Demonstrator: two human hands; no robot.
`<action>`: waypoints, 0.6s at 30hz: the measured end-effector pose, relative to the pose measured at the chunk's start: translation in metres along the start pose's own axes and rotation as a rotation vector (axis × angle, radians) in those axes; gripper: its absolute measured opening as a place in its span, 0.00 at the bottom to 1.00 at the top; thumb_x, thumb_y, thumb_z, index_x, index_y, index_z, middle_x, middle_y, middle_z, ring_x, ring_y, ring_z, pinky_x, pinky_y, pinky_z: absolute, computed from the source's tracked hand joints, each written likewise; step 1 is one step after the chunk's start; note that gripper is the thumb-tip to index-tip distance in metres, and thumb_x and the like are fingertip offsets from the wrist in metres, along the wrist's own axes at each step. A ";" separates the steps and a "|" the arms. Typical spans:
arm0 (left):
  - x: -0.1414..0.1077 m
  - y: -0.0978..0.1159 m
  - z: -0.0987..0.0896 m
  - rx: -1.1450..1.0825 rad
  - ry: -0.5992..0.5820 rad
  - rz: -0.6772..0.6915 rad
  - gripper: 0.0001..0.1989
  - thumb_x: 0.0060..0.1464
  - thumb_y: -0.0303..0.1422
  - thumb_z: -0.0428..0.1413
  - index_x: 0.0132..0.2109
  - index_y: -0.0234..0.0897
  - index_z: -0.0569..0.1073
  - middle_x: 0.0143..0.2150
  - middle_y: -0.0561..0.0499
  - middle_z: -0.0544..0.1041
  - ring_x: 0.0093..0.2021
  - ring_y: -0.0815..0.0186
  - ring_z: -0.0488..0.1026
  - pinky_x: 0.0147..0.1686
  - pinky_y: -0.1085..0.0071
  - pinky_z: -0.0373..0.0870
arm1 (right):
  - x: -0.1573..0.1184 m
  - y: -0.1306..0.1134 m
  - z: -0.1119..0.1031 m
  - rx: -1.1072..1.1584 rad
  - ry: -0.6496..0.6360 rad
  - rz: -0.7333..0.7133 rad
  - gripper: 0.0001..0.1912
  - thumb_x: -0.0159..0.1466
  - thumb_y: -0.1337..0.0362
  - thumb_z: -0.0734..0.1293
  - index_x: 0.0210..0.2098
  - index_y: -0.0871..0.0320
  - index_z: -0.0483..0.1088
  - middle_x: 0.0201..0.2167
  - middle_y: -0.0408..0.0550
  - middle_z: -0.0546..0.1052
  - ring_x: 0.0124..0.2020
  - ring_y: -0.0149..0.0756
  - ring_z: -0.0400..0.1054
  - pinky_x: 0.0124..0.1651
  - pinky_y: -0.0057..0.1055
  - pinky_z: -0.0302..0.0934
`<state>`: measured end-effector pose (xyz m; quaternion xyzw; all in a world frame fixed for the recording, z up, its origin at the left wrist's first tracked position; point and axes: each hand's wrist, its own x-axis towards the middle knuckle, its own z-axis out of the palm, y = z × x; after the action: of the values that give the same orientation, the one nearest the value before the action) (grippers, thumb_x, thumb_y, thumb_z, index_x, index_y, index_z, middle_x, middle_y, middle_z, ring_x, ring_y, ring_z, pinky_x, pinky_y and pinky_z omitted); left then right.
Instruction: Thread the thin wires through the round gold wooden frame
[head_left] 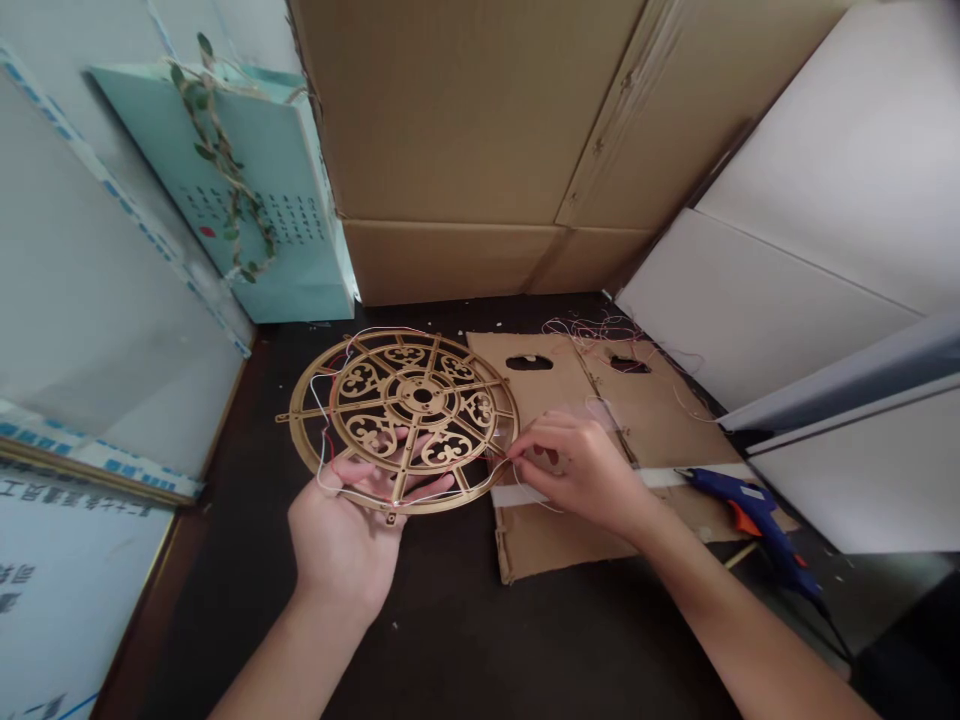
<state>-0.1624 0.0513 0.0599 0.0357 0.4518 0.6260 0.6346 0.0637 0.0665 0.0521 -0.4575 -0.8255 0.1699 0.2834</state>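
Note:
A round, gold-coloured openwork wheel [424, 395] with spokes and scroll patterns rests tilted on my left hand [349, 520]. The fingers of that hand reach beneath the wheel, and its thumb lies at the near left rim. Thin red and white wires [324, 425] run around the wheel's outer ring. At the right rim, my right hand [577, 470] pinches a thin wire [517, 470] between thumb and fingertips. The loose part of this wire curves down below the fingers. Parts of the left fingers show through the wheel's gaps.
Flat cardboard [540, 545] with oval cut-outs lies on the dark table [450, 640]. A blue glue gun [757, 510] sits at its right. Tangled wires [600, 330] lie behind. A turquoise paper bag [292, 200] stands back left, beside a tall cardboard panel [480, 120].

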 end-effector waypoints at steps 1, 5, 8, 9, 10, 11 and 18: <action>0.000 -0.001 0.000 0.002 0.011 0.001 0.11 0.42 0.25 0.50 0.33 0.35 0.74 0.33 0.48 0.78 0.41 0.55 0.80 0.39 0.55 0.82 | 0.000 -0.001 0.001 0.006 0.005 0.020 0.07 0.61 0.72 0.66 0.36 0.55 0.75 0.29 0.41 0.75 0.32 0.30 0.66 0.36 0.29 0.60; -0.001 -0.011 0.001 0.003 0.039 0.054 0.11 0.42 0.24 0.50 0.33 0.36 0.75 0.35 0.48 0.79 0.43 0.54 0.80 0.40 0.56 0.82 | -0.002 -0.004 0.008 0.070 0.002 0.161 0.12 0.56 0.74 0.66 0.40 0.57 0.69 0.30 0.39 0.76 0.28 0.27 0.67 0.33 0.27 0.61; -0.003 -0.019 0.003 0.008 0.030 0.096 0.08 0.43 0.24 0.52 0.31 0.36 0.74 0.35 0.48 0.79 0.44 0.54 0.80 0.38 0.59 0.82 | -0.002 -0.003 0.011 0.117 -0.025 0.255 0.12 0.54 0.75 0.65 0.37 0.58 0.69 0.27 0.39 0.75 0.26 0.27 0.67 0.30 0.26 0.61; -0.004 -0.022 0.003 0.015 0.027 0.085 0.07 0.43 0.25 0.52 0.31 0.35 0.74 0.35 0.48 0.79 0.43 0.54 0.80 0.37 0.59 0.82 | -0.003 -0.002 0.011 0.130 -0.024 0.299 0.11 0.53 0.75 0.65 0.35 0.58 0.70 0.25 0.39 0.75 0.25 0.27 0.66 0.28 0.26 0.60; -0.005 -0.023 0.003 0.025 0.024 0.065 0.06 0.44 0.26 0.53 0.32 0.35 0.74 0.35 0.47 0.79 0.43 0.53 0.80 0.36 0.60 0.83 | -0.003 0.000 0.011 0.144 -0.020 0.346 0.10 0.52 0.75 0.66 0.33 0.59 0.71 0.24 0.39 0.74 0.24 0.27 0.66 0.27 0.26 0.59; -0.006 -0.025 0.003 0.038 0.022 0.042 0.06 0.45 0.26 0.54 0.32 0.34 0.75 0.35 0.47 0.79 0.43 0.53 0.80 0.35 0.60 0.83 | -0.002 0.001 0.010 0.161 -0.017 0.393 0.08 0.51 0.75 0.67 0.31 0.59 0.72 0.23 0.40 0.73 0.24 0.27 0.65 0.26 0.26 0.59; -0.008 -0.022 0.005 0.057 0.051 0.010 0.08 0.47 0.25 0.53 0.35 0.32 0.76 0.36 0.46 0.79 0.38 0.56 0.80 0.29 0.63 0.83 | -0.002 0.016 0.005 0.288 -0.079 0.540 0.05 0.55 0.69 0.69 0.27 0.59 0.78 0.26 0.47 0.78 0.28 0.33 0.71 0.29 0.29 0.63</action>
<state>-0.1411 0.0420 0.0535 0.0403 0.4854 0.6165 0.6186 0.0718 0.0733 0.0395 -0.6087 -0.6519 0.3719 0.2574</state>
